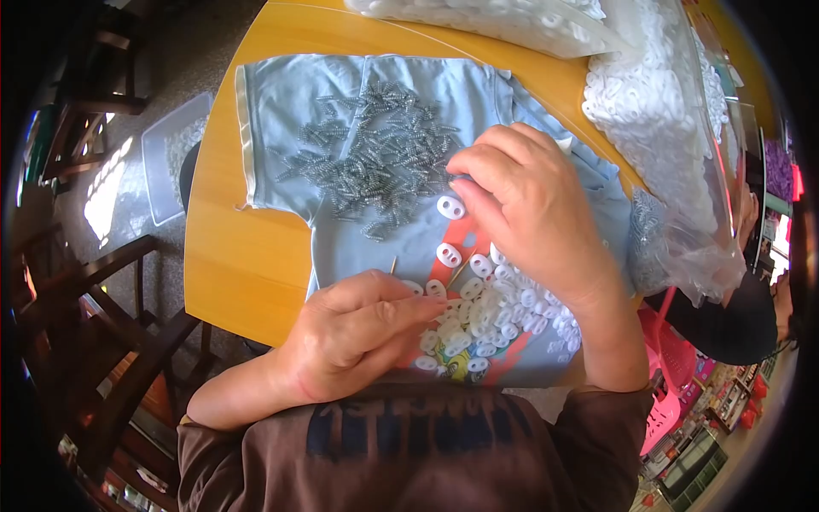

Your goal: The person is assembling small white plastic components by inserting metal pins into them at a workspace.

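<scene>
The small metal springs lie in a loose heap on the upper part of the light blue shirt spread over the table, and my right hand is at the heap's right edge, fingertips pinched narrow as if on one spring; the fingers hide whether one is in the pinch, so I cannot tell. Just below my fingertips lie single white oval two-hole pieces, and further toward me the main pile of them covers the shirt's printed patch. My left hand is curled at the near edge of that pile, thumb pressed to forefinger; a thin pale stick shows just above it, but what the fingers close on is hidden.

To do this pick well, I judge I should take one spring from the loose rim of the heap, since they tangle where they lie thick, and lift straight up so the neighbours drop off.

Round about: the round yellow table, a big clear bag of more white pieces at my right, a second bag at the far edge, a pink plastic basket down on the right, dark wooden chairs on the left. The bag crowds my right wrist, and the shirt's folds could catch a spring.
</scene>
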A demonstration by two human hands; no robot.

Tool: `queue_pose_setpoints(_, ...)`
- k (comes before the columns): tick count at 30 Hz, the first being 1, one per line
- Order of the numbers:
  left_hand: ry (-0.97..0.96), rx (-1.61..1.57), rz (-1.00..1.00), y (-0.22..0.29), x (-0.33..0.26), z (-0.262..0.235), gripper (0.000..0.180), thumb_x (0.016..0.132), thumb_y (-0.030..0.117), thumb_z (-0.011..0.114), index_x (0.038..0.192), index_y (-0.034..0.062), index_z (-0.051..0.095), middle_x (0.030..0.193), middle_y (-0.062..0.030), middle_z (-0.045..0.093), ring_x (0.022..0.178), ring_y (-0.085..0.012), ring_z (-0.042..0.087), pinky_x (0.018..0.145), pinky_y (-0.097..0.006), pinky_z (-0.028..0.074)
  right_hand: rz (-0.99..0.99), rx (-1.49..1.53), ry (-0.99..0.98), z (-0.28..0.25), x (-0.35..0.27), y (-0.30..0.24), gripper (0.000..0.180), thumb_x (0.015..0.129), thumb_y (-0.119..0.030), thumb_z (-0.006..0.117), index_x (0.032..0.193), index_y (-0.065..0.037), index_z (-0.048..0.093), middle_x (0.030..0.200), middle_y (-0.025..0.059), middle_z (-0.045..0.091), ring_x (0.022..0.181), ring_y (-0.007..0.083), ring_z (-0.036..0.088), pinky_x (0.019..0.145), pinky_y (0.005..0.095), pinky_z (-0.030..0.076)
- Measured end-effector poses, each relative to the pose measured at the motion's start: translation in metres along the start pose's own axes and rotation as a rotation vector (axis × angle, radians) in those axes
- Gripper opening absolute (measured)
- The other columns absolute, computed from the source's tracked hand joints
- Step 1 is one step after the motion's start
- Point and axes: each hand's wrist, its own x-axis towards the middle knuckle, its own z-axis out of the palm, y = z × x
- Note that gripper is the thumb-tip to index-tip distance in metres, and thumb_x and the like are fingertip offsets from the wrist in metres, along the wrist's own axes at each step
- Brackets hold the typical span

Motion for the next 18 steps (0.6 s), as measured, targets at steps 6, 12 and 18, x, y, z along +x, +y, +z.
queue_pose_setpoints(6, 0.021, 0.032, 0.021, 0.0048, 0.0071, -0.0021, 0.033, 0.068, -0.011, 0.067, 0.099, 0.001, 0.065, 0.084, -0.008, 0.061, 0.069, -0.017, 0.06, 0.059, -0.025, 0.047, -0.012, -0.002, -0.005, -0.0021, -0.0003, 0.0011, 0.013, 0.071, -0.005, 0.065, 0.076, -0.006, 0.053, 0.075, 0.0064, 0.052, 0.075, 0.026, 0.054, 0.067, 0.0367, 0.044)
queue_pose_setpoints(12, 0.078, 0.069, 0.03, 0.0058, 0.0078, -0.0046, 0.026, 0.07, -0.008, 0.069, 0.094, -0.0005, 0.061, 0.078, -0.0081, 0.062, 0.067, -0.0199, 0.061, 0.053, -0.028, 0.048, 0.049, 0.043, 0.02, -0.0022, -0.0038, -0.0023, 0.016, 0.071, -0.005, 0.066, 0.079, -0.006, 0.052, 0.079, 0.0064, 0.052, 0.079, 0.0263, 0.054, 0.072, 0.0368, 0.044)
queue_pose_setpoints(18, 0.069, 0.075, 0.044, 0.0043, 0.0077, -0.0034, 0.025, 0.07, -0.007, 0.069, 0.092, 0.0004, 0.061, 0.078, -0.0081, 0.061, 0.065, -0.0204, 0.06, 0.053, -0.028, 0.048, 0.009, 0.023, -0.025, -0.0033, -0.0049, -0.0016, 0.014, 0.072, -0.005, 0.065, 0.078, -0.007, 0.053, 0.079, 0.0063, 0.052, 0.079, 0.0257, 0.054, 0.073, 0.0369, 0.043)
